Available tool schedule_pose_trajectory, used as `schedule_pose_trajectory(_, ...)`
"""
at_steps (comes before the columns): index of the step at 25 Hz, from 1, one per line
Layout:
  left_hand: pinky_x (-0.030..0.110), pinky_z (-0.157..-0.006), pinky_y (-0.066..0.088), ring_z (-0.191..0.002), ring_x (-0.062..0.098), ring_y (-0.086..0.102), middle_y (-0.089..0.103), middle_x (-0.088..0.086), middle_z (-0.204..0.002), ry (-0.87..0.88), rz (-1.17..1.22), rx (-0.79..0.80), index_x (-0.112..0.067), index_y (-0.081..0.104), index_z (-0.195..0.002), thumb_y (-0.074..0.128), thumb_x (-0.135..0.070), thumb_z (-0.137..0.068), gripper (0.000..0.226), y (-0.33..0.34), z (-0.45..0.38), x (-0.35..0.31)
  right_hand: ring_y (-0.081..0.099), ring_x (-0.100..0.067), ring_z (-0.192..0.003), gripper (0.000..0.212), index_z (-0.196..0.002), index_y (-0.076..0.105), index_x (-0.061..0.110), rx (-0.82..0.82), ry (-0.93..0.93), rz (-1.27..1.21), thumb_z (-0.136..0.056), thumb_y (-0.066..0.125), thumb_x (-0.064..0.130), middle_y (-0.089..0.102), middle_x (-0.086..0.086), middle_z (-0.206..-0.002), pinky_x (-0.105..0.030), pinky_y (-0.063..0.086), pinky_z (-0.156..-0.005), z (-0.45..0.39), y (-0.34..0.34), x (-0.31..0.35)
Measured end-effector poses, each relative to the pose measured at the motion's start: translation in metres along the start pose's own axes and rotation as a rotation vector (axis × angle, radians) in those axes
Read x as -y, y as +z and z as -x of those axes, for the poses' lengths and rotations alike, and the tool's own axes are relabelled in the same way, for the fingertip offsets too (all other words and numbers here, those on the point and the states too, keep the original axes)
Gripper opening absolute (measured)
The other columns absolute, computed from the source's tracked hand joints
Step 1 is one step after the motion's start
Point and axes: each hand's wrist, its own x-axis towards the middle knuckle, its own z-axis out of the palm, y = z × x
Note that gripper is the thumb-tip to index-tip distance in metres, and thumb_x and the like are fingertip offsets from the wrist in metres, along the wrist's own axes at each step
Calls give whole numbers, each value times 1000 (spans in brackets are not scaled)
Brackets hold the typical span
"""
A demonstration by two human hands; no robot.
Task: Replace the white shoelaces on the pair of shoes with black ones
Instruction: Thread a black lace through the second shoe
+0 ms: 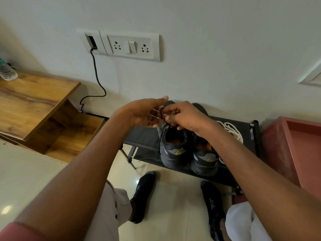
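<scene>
Two dark grey shoes stand side by side on a black fabric rack (144,136), heels toward me: the left shoe (173,152) and the right shoe (205,160). Above the left shoe, my right hand (184,115) pinches a loop of black shoelace (163,115) that runs down into that shoe. My left hand (145,112) sits just left of the loop, palm turned toward it, fingers stretched out and touching the lace. A pile of white shoelaces (231,130) lies on the rack to the right of the shoes, partly hidden by my right forearm.
A wall with a socket panel (130,46) and a hanging black cable (95,72) is behind the rack. A wooden shelf unit (34,101) with a plastic bottle (7,70) stands at the left, a reddish box (295,145) at the right. My socked feet rest on the tiled floor.
</scene>
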Motion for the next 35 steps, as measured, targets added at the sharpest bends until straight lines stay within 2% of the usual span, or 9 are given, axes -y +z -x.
schedule_pose_trajectory(2,36,-74,56,-75,21,70,72,10,-93,-3,76,27,-12,68,-104,73,-44,-95,34,-3,0,1,61,-3,-69,24,-114,79,31,-52,-110,132,-96,71,17,67,20,-69,-22,50,-71,-6,8,-5)
schedule_pose_trajectory(5,36,-75,57,-77,21,68,71,9,-90,-1,138,-27,-12,67,-97,68,-27,-100,15,-7,0,3,63,-5,-77,21,-102,80,34,-136,-234,245,-92,71,18,67,17,-73,-26,49,-77,-15,18,-9)
schedule_pose_trajectory(10,38,-75,57,-89,27,71,56,0,-67,8,136,-241,-15,62,-87,62,-37,-104,28,-23,-3,9,56,-15,-93,36,-123,69,55,-27,-266,635,-102,61,27,52,10,-95,-36,48,-80,-12,33,-6)
schedule_pose_trajectory(13,38,-74,60,-69,22,67,58,3,-73,108,-63,-450,-9,69,-91,70,-42,-99,33,-24,-2,7,60,-22,-102,31,-129,63,50,35,-303,768,-107,53,30,56,2,-107,-41,51,-85,-13,45,-5)
schedule_pose_trajectory(16,30,-54,52,-47,12,45,48,-1,-59,226,-43,-555,-6,72,-88,72,-43,-96,38,-31,2,3,66,-31,-103,22,-113,73,31,7,-246,894,-105,53,31,65,-3,-114,-43,53,-83,-17,44,-9)
schedule_pose_trajectory(21,24,-42,23,-47,10,27,37,-5,-58,249,28,-339,-10,71,-92,71,-46,-97,37,-34,6,5,66,-33,-100,37,-101,64,15,-100,-163,1028,-103,57,52,66,-9,-108,-40,46,-74,-17,53,-13)
schedule_pose_trajectory(25,23,-41,18,-47,10,20,31,-4,-60,291,167,-165,-16,62,-87,64,-47,-101,33,-28,7,1,65,-34,-91,8,-104,60,13,-168,-130,1056,-99,62,19,66,-12,-108,-39,46,-69,-10,57,-3)
schedule_pose_trajectory(31,22,-41,21,-47,11,24,45,-4,-59,268,64,-219,-15,62,-91,60,-43,-103,30,-17,3,1,65,-37,-91,9,-91,55,15,-190,0,855,-90,65,14,58,-9,-91,-38,46,-69,-6,40,1)
schedule_pose_trajectory(35,22,-41,22,-48,11,24,47,-4,-59,270,40,-222,-15,64,-92,60,-42,-104,29,-11,0,0,68,-35,-89,8,-94,67,15,-209,21,714,-87,64,16,71,-8,-98,-40,58,-75,-16,34,-8)
